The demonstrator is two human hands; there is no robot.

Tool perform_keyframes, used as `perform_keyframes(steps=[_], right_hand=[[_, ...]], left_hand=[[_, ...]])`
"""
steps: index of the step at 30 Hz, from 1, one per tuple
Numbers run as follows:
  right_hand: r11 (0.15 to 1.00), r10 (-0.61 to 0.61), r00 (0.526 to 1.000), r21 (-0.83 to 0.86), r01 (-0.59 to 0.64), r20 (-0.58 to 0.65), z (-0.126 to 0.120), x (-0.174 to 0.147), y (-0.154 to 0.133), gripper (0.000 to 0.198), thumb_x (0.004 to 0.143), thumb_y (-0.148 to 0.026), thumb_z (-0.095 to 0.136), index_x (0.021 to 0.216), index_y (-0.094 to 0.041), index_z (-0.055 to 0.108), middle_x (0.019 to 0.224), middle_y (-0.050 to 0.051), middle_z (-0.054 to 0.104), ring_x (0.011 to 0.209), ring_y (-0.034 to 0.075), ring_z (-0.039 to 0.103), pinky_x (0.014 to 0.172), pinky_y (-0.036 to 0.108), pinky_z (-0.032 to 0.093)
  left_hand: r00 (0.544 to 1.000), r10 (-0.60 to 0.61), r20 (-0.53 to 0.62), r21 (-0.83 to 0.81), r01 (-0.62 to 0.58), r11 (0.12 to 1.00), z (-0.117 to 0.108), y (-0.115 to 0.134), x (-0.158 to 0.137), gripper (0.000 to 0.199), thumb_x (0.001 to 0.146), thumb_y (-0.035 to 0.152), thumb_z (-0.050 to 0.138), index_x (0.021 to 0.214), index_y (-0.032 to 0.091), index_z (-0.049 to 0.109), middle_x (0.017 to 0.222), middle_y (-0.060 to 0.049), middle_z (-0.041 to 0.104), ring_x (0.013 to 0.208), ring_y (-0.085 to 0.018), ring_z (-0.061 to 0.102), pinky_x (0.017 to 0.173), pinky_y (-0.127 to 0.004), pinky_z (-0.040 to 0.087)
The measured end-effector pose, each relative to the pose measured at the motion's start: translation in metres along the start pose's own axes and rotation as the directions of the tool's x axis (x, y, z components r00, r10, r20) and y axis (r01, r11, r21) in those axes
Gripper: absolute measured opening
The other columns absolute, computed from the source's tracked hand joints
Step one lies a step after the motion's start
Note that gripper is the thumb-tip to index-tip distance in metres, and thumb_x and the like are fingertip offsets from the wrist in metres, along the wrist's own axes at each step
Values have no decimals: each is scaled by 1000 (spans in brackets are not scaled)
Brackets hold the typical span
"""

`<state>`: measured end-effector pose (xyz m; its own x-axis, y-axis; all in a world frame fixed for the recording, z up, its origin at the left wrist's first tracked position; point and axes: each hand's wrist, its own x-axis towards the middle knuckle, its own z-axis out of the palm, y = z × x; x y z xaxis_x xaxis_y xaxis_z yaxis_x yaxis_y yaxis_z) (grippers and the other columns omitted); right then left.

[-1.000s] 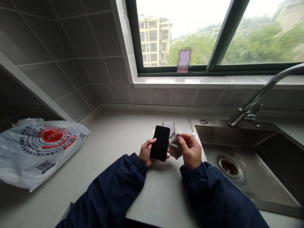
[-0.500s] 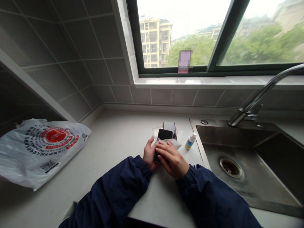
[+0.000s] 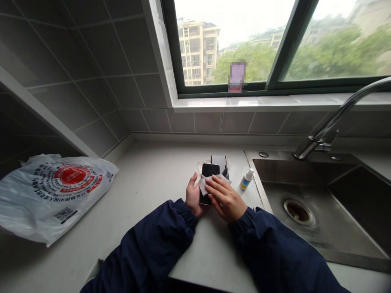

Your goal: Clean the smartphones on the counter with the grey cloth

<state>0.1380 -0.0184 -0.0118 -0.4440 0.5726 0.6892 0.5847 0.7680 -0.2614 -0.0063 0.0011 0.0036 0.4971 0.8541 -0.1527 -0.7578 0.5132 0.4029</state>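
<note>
My left hand [image 3: 193, 197] holds a black smartphone [image 3: 210, 169] from its left side, thumb along the edge and the other fingers hidden beneath. Across the middle of its screen lies a light grey cloth [image 3: 204, 186], pressed down under the fingers of my right hand [image 3: 225, 198]. Beyond them a second phone [image 3: 222, 160] rests on the counter, partly covered by the held one. A clear phone case [image 3: 200, 165] shows at its left, mostly hidden. To the right of my hands stands a small white spray bottle [image 3: 247, 179] with a blue and yellow label.
At the left, a white plastic bag [image 3: 61, 195] with red and black print lies on the white counter [image 3: 152, 175]. The steel sink [image 3: 317, 195] borders the counter on the right, with a chrome faucet [image 3: 326, 120] behind it. A window ledge [image 3: 259, 104] runs along the back.
My right hand has shifted slightly right and down, with the cloth bunched differently, so more of the lower screen shows. The left hand still holds the phone. The view has moved a little.
</note>
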Motion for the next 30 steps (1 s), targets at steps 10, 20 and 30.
perform_keyframes(steps=[10,20,30], right_hand=[[990,51,987,-135,-29,155,-1,-3,6,67,103,-37,44,161,-16,17,162,15,28,153,34,17,116,58,35],[954,185,982,-245,-172,30,-8,0,6,76,103,-43,42,162,-19,-1,166,15,16,154,35,12,116,60,31],[988,69,984,-150,-44,167,3,-3,-4,76,101,-39,47,161,-14,8,164,16,21,153,34,13,116,58,34]], left_hand=[[1000,27,14,118,-28,993,-1,-10,2,62,94,60,45,132,13,61,131,-16,65,136,-34,50,116,-48,35],[976,144,162,341,-192,920,0,-17,-5,50,94,50,56,133,20,64,147,-6,56,153,-23,22,125,-36,20],[993,115,11,184,-115,976,-10,-10,0,63,92,62,51,131,15,62,129,-16,67,137,-35,50,115,-49,37]])
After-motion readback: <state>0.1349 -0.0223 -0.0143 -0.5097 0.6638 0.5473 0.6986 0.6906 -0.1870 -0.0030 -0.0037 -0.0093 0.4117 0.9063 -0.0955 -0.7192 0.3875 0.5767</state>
